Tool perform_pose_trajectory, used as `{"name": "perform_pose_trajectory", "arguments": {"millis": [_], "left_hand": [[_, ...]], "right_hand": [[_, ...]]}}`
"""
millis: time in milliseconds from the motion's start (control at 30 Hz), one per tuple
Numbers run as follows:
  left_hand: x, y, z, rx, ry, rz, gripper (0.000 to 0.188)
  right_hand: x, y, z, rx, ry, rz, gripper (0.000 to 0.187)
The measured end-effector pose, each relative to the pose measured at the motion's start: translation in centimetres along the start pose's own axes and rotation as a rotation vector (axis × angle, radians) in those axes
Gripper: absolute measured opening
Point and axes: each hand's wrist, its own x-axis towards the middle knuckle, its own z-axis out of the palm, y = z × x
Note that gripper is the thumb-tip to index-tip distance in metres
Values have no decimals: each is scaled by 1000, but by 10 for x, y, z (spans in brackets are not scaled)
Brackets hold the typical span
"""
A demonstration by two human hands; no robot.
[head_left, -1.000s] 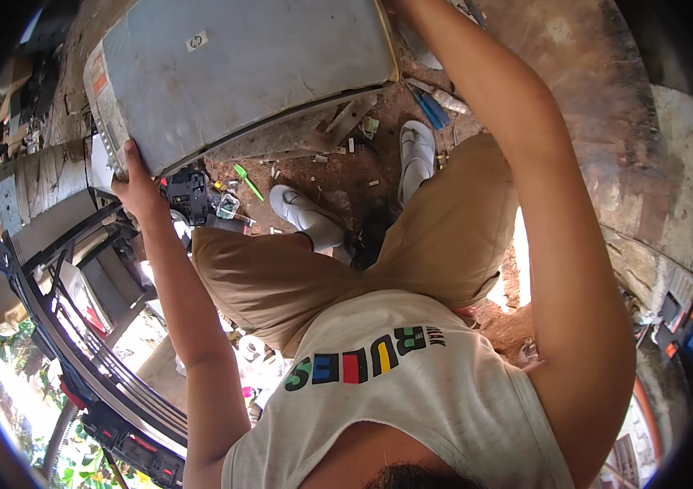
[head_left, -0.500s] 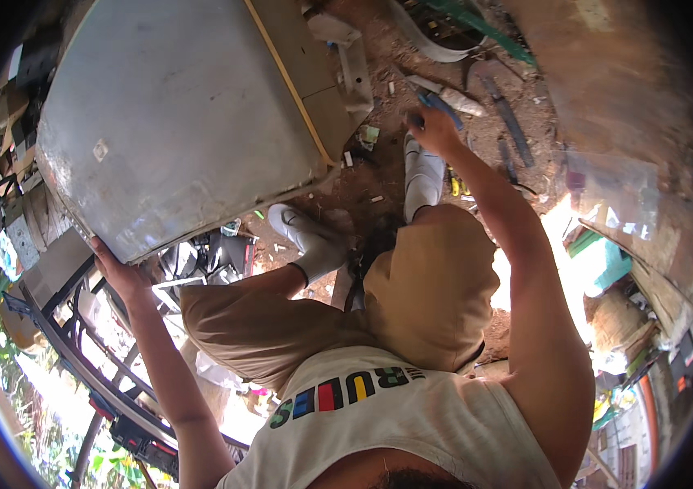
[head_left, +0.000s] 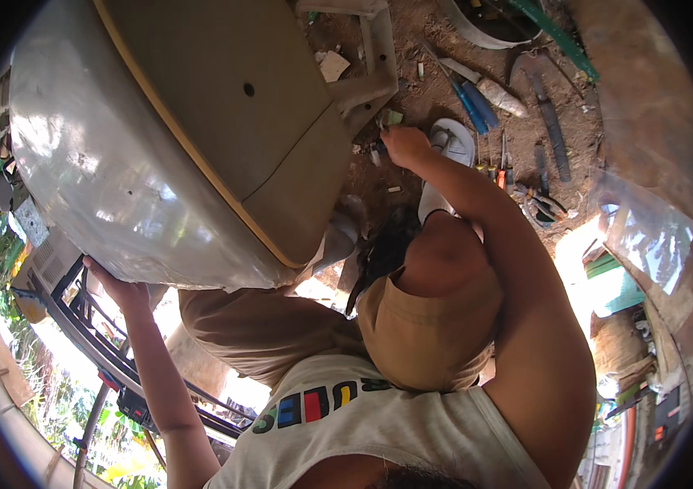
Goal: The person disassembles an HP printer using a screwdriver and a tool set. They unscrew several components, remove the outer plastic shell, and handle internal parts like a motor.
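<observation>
A large grey metal appliance casing (head_left: 94, 155) with a yellowish trim strip and a flat brownish panel (head_left: 232, 90) leans tilted over my legs. My left hand (head_left: 125, 292) grips its lower left edge, some fingers hidden under the metal. My right hand (head_left: 406, 147) is closed low over the dirt floor, beside the panel's right corner and my right foot. Something small and pale shows by its fingertips, too small to name. Two blue-handled tools (head_left: 474, 106) lie on the ground to the right of that hand.
Pliers (head_left: 544, 208), several screwdrivers (head_left: 503, 167) and a dark-handled sickle (head_left: 554, 130) lie on the dirt at the right. A pale bracket-like frame (head_left: 379, 57) stands behind the panel. A metal frame (head_left: 86, 326) is below my left hand. A clear plastic sheet (head_left: 648, 232) lies far right.
The casing has tipped toward the left, so its brownish panel now shows widely. My right hand has moved slightly left and down, away from the blue-handled tools. My left hand stays at the edge.
</observation>
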Motion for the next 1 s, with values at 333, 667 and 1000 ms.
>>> {"name": "perform_pose_trajectory", "arguments": {"millis": [333, 667, 1000], "left_hand": [[30, -36, -37, -70, -130, 116, 68], [-31, 2, 1, 552, 599, 797, 100], [-152, -38, -143, -602, -204, 366, 36]], "right_hand": [[-141, 60, -99, 436, 640, 387, 36], [-271, -142, -352, 683, 954, -134, 22], [-180, -521, -271, 337, 276, -641, 29]]}}
